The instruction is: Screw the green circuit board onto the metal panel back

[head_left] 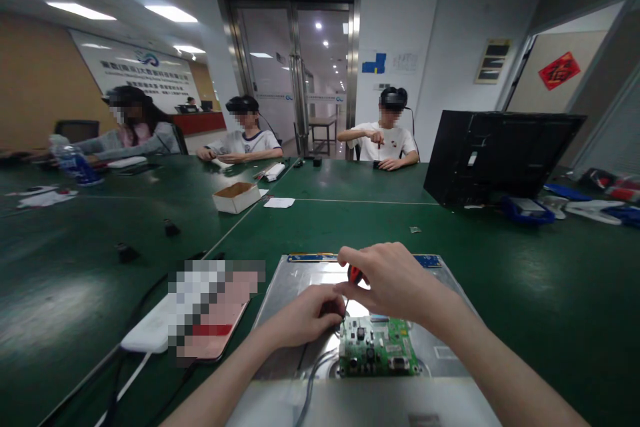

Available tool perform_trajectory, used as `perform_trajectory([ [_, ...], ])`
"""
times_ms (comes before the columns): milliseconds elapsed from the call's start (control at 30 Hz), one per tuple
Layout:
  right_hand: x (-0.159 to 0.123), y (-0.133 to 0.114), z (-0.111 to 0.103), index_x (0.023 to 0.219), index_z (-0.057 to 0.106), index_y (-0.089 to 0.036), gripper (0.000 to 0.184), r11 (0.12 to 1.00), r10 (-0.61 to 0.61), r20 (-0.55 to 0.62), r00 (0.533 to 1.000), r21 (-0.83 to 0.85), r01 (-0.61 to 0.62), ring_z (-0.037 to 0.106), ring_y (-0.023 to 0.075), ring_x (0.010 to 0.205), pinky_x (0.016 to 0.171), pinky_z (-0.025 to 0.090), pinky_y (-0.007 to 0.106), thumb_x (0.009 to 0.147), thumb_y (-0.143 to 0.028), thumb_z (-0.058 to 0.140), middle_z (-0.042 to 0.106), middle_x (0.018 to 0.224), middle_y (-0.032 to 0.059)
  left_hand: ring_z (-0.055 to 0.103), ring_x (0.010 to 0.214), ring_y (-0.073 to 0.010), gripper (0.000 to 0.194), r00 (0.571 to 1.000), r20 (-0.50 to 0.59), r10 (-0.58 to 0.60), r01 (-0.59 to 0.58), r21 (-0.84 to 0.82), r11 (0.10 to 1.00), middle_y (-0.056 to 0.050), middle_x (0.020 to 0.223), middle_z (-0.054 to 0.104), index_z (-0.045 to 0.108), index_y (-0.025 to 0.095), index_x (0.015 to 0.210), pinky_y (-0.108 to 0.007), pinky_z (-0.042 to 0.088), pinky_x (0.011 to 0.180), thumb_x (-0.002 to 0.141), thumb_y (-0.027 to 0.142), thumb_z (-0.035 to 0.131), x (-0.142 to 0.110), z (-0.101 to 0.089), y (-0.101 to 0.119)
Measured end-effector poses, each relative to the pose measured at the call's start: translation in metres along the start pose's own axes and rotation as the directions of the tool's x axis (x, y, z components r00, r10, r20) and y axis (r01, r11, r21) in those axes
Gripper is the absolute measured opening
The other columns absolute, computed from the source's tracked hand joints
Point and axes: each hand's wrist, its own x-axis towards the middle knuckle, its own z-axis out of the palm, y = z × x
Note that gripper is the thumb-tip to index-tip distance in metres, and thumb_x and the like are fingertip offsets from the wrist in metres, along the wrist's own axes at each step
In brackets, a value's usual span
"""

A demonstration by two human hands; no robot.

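My right hand [395, 277] is closed around the red and black handle of a screwdriver [355, 274]. Its thin shaft points down to the upper left corner of a green circuit board [380, 347]. At that corner my left hand [315, 310] has its fingers curled and pinched close to the shaft's lower end; what they hold, if anything, is hidden. The board lies on a flat silver metal panel [453, 327] with a narrow blue strip along its far edge. A grey cable [309, 387] runs over the panel, left of the board.
Left of the panel lie a white device [150, 327] and a pink phone-like slab [220, 340], with cables. A cardboard box [237, 199] sits farther off on the green table [340, 220]. A black monitor [500, 153] stands back right. Three people wearing headsets sit across the table.
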Motion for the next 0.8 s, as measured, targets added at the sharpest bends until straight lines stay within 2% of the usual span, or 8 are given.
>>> perform_trajectory([
  [67,0.0007,0.0001,0.0012,0.089,0.055,-0.022,0.013,1.000,0.017,-0.002,1.000,-0.023,-0.017,0.056,0.0125,0.060,0.051,0.017,0.026,0.089,-0.035,0.054,0.069,0.074,-0.0005,0.056,0.073,-0.0160,0.009,1.000,-0.001,-0.008,0.009,0.009,1.000,0.000,0.080,0.060,0.059,0.017,0.083,-0.025,0.043,0.066,0.078,0.010,0.055,-0.0002,-0.0003,0.0010],
  [133,0.0007,-0.0001,0.0019,0.092,0.054,-0.022,0.008,1.000,0.015,-0.010,1.000,-0.013,-0.016,0.056,0.0123,0.060,0.051,0.017,0.026,0.087,-0.028,0.053,0.069,0.076,-0.0001,0.056,0.073,-0.0164,0.010,1.000,-0.003,-0.003,0.003,0.013,1.000,-0.001,0.080,0.061,0.060,0.017,0.085,-0.025,0.043,0.066,0.078,0.011,0.055,-0.0004,-0.0006,0.0015],
  [267,0.0000,-0.0009,0.0010,0.097,0.053,-0.020,0.019,0.999,-0.010,-0.031,0.999,0.037,0.011,0.057,0.0127,0.062,0.051,0.019,0.026,0.078,-0.022,0.055,0.069,0.082,0.0013,0.057,0.077,-0.0177,0.014,1.000,-0.005,0.018,-0.018,0.000,1.000,-0.002,0.084,0.063,0.061,0.016,0.088,-0.027,0.044,0.070,0.077,0.010,0.053,-0.0006,-0.0006,0.0012],
  [467,0.0006,-0.0010,0.0001,0.091,0.054,-0.021,0.009,1.000,0.024,0.001,1.000,-0.016,-0.024,0.058,0.0133,0.061,0.051,0.018,0.026,0.086,-0.028,0.053,0.070,0.076,0.0004,0.056,0.072,-0.0159,0.009,1.000,-0.010,-0.001,0.001,0.005,1.000,-0.001,0.079,0.061,0.060,0.017,0.083,-0.025,0.044,0.065,0.078,0.012,0.055,-0.0005,-0.0010,0.0020],
  [600,-0.0005,-0.0012,-0.0005,0.097,0.052,-0.020,0.018,1.000,-0.008,-0.024,1.000,0.022,0.008,0.059,0.0134,0.063,0.051,0.020,0.026,0.079,-0.021,0.055,0.070,0.082,0.0009,0.057,0.078,-0.0179,0.014,1.000,0.001,0.030,-0.030,0.012,0.999,-0.003,0.085,0.064,0.061,0.016,0.088,-0.027,0.045,0.070,0.078,0.011,0.053,-0.0005,-0.0006,0.0000],
  [800,0.0001,0.0002,0.0001,0.090,0.055,-0.022,0.014,1.000,0.009,-0.006,1.000,-0.028,-0.009,0.058,0.0131,0.061,0.051,0.019,0.026,0.089,-0.035,0.053,0.070,0.074,-0.0004,0.056,0.074,-0.0165,0.011,1.000,-0.006,0.014,-0.014,0.034,0.999,-0.001,0.081,0.061,0.060,0.017,0.085,-0.026,0.044,0.067,0.078,0.011,0.053,-0.0010,-0.0016,0.0026],
])
